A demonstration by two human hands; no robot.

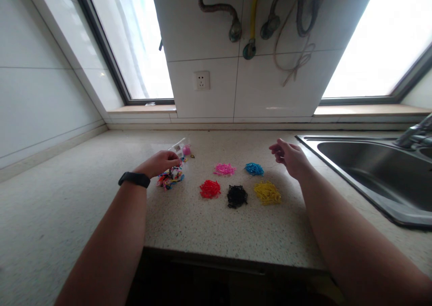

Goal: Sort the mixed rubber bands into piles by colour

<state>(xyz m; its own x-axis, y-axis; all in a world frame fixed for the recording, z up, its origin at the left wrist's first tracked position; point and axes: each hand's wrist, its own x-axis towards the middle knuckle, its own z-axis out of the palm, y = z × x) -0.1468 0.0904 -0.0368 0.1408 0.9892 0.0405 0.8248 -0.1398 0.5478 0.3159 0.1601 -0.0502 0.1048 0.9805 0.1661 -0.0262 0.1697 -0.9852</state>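
My left hand (168, 161), with a dark band at the wrist, is above a mixed heap of small multicoloured elastic bands (171, 178). Its fingers are pinched together on some of the bands; exactly how many is too small to tell. To the right lie separate piles of one colour each: pink (225, 169), blue (254, 168), red (209, 189), black (237, 196) and yellow (267, 193). Just right of the blue pile hovers my right hand (288, 156), its fingers loosely bent and slightly apart, with nothing visible in them.
Behind my left hand lie a clear plastic bag (180, 146) and a pink ball-shaped piece (186, 150). A steel sink (337, 171) with a tap (415, 132) is set into the speckled counter (202, 229) at the right. A wall socket (201, 80) and hoses are behind.
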